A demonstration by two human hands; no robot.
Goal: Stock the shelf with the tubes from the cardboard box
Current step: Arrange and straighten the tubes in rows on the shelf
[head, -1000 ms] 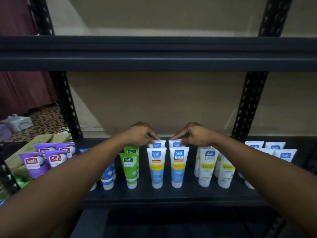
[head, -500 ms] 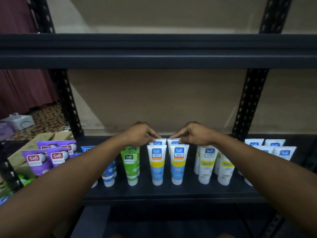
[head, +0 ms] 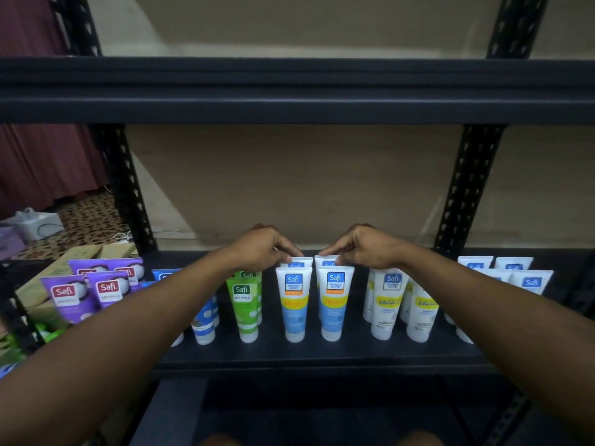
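— Tubes in both pinches. What's at your fingertips?

— Your left hand (head: pixel 262 249) is curled over, and its fingertips (head: pixel 293 252) are nipped together on the flat top edge of the left rear tube (head: pixel 297 262). Your right hand (head: pixel 363 247) mirrors it, thumb and forefinger closed on the top of the right rear tube (head: pixel 325 261). The other fingers on both hands are tucked in, not spread.

— And how do those two look?

— White, each with a blue Safi badge up top, and both standing upright. Only the top edges show; the rest is hidden behind the front pair (head: pixel 293 304).

— Where do they sit from your fingers?

— Straight below them, side by side and nearly touching, in the second row at the middle of the shelf (head: pixel 322 352). The front pair, white over yellow and blue, stands cap-down just in front. The green tubes (head: pixel 244 304) are under your left wrist, and the white-and-yellow tubes (head: pixel 386 304) are under your right. Further out, the white tubes (head: pixel 531 281) sit at the far right. The purple tubes (head: pixel 69 297) are at the far left by the cardboard box (head: pixel 80 254), but I can't tell whether they are in it or beside it.
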